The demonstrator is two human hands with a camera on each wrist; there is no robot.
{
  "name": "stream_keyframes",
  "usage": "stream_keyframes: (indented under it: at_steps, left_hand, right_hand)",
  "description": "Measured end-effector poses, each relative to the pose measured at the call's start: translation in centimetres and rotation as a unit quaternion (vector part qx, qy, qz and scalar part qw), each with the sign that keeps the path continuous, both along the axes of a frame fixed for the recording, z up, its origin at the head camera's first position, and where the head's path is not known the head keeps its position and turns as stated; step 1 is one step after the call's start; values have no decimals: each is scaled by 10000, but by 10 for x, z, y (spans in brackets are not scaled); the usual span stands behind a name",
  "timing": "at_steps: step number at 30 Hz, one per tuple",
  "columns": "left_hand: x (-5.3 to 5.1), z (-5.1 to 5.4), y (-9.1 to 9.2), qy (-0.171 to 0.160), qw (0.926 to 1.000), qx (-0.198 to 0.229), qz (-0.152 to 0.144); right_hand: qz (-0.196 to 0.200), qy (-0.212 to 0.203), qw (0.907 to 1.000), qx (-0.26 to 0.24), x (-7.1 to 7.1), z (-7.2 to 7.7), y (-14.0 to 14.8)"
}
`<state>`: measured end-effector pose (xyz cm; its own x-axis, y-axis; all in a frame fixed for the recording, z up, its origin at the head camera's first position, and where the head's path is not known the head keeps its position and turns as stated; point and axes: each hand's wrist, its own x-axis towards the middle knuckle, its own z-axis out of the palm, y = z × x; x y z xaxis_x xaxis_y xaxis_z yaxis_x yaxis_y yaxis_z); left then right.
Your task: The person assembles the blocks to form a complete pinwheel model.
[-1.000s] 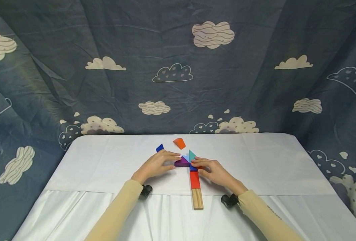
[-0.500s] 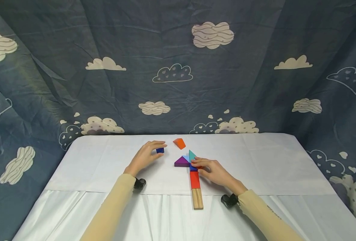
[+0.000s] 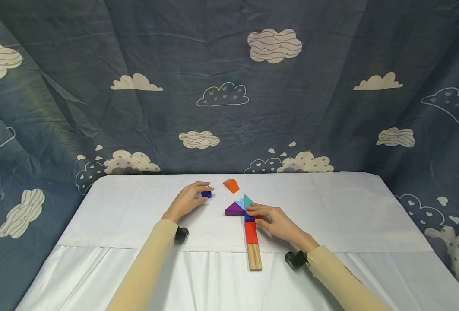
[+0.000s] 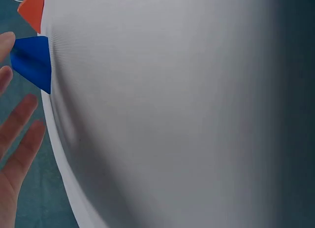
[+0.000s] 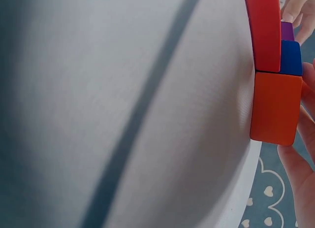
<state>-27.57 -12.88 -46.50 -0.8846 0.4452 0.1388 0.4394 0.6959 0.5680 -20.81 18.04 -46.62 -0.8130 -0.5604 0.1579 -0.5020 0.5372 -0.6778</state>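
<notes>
My left hand (image 3: 187, 199) pinches a small blue wedge-shaped block (image 4: 32, 63) between thumb and finger at the back left of the table; its other fingers are spread. My right hand (image 3: 273, 219) holds an orange block (image 5: 276, 109) at the head of a block figure, its fingertips also by a dark blue block (image 3: 249, 217). Joined to these are a purple triangle (image 3: 234, 210), a light blue piece (image 3: 239, 203) and a teal triangle (image 3: 247, 201). Below runs a red block (image 3: 251, 233) and a striped wooden one (image 3: 254, 257). My right fingers partly hide the orange block in the head view.
A loose orange block (image 3: 231, 185) lies behind the figure, right of my left hand. White cloth (image 3: 330, 207) covers the table, with a seam across it. A dark cloud-patterned curtain (image 3: 221, 121) hangs behind and at both sides.
My left hand has left the purple triangle, moved left and back to the blue wedge-shaped block, and closed thumb and finger on it. My right hand has stayed in place.
</notes>
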Motion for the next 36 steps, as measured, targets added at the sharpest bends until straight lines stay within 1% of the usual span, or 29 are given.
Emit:
stream_keyframes:
  at_steps: [4,9,13,21,25,28,32,36]
  left_hand:
    - [-2,-1,1,30,10000,78,-16]
    - [-2,-1,0,231,9996,156,-19]
    - [-1,-1,1,415,9991,105,-29]
    - [-1,-1,3,501,9987,3,21]
    - [-1,-1,3,578,9983,49,31]
    - [1,-1,3,650,9978,120,-15]
    - [3,0,5,589,9977,323,-44]
    - [5,1,7,331,9964,778,-22]
  right_hand:
    - [-11,-17,10000,10,0,0,0]
    - [5,-33,10000,-8,0,0,0]
    - [10,-43,10000,-12,0,0,-1]
    - [-21,0,10000,35,0,0,0]
    - [0,15,10000,18,0,0,0]
    - [-9,12,10000,18,0,0,0]
    - [-32,-37,10000,6,0,0,0]
    - [-34,-76,10000,1,0,0,0]
